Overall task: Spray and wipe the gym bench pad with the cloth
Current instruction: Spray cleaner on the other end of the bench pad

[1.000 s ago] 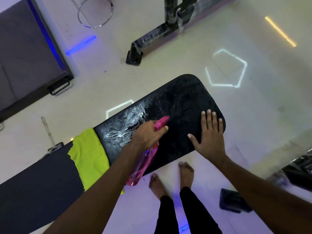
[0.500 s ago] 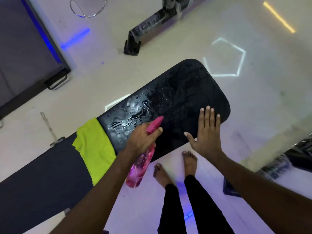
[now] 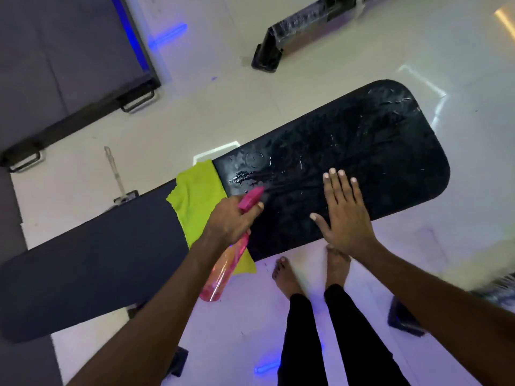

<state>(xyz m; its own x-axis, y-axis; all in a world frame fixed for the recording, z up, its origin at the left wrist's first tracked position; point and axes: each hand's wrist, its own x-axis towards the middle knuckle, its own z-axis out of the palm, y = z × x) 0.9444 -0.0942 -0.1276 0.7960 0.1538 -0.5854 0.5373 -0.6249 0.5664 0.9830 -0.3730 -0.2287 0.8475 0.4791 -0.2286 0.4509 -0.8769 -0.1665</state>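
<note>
The black gym bench pad [image 3: 370,151] runs from lower left to upper right, and its right section is wet with streaks and droplets. My left hand [image 3: 232,218] grips a pink spray bottle [image 3: 223,271], nozzle aimed at the wet pad, bottle body hanging below the pad's near edge. A yellow-green cloth [image 3: 196,199] lies draped across the pad just left of that hand. Over the pad's near edge, my right hand [image 3: 344,215] is open with fingers spread, resting flat on or just above the surface.
My bare feet [image 3: 287,277] stand on the pale tiled floor [image 3: 223,107] just below the pad. A dark mat with metal handles [image 3: 69,65] lies at the upper left. A black machine base [image 3: 267,55] sits beyond the pad. Another dark foot [image 3: 404,319] is at the lower right.
My left hand and the spray bottle shifted toward the cloth end of the wet section. The right hand stayed spread on the near edge. The view moved, showing more of the pad's left part.
</note>
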